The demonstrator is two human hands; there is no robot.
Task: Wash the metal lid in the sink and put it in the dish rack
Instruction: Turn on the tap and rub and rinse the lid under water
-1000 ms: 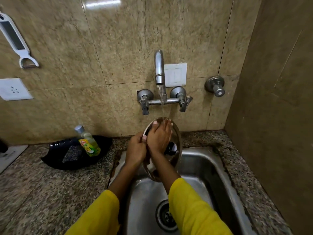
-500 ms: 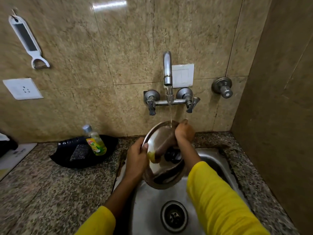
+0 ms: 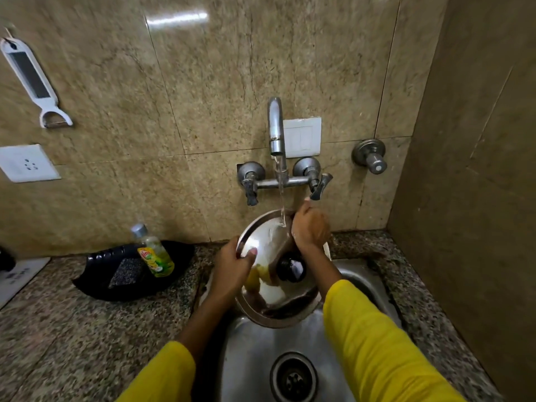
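Note:
A round metal lid [image 3: 268, 288] with a black knob [image 3: 291, 269] is tilted upright over the steel sink [image 3: 249, 358], its top face toward me. Water from the wall tap [image 3: 275, 126] falls onto its upper edge. My left hand [image 3: 232, 271] grips the lid's left rim, thumb on the face. My right hand [image 3: 310, 227] is curled over the top right rim, fingers behind the lid. No dish rack is in view.
A black tray [image 3: 95, 281] on the granite counter left of the sink holds a scrub pad [image 3: 124, 272] and a green dish-soap bottle [image 3: 153, 252]. The drain [image 3: 293, 377] lies below the lid. A side wall [image 3: 470, 198] stands close on the right.
My right hand slid from the middle of the lid's face to its top right rim. The lid's face now shows, and my left hand keeps its grip on the left rim.

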